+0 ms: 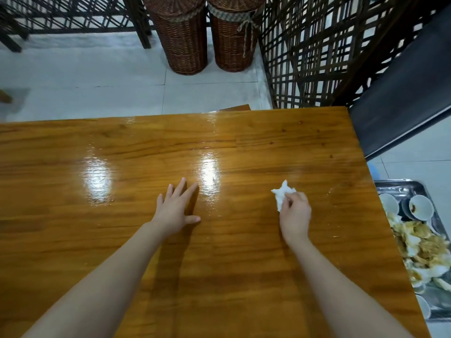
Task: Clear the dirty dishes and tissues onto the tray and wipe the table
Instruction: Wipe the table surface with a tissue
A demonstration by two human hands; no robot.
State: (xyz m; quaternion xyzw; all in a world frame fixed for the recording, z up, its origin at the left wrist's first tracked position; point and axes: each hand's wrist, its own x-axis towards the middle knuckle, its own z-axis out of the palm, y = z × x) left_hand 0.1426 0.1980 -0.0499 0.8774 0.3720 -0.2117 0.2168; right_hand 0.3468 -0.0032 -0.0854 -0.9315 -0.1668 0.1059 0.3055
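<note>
Head view. Table (122,147): glossy orange-brown wood, two bright light reflections near centre, a faint ring mark toward the right edge. Left hand (174,208): flat on the table, fingers straight and spread, grasping nothing. Right hand (295,212): fingers curled round a crumpled white tissue (281,195), which touches the table and sticks out past the knuckles. Tray (402,185): metal, beside the table's right edge and lower than the tabletop, carrying small white bowls (421,207), one stained brown, and a heap of soiled tissues (424,250). Floor (97,76): pale tiles. Two wicker baskets (185,42): tall, beyond the table. Lattice screen (317,57): dark, at upper right.
</note>
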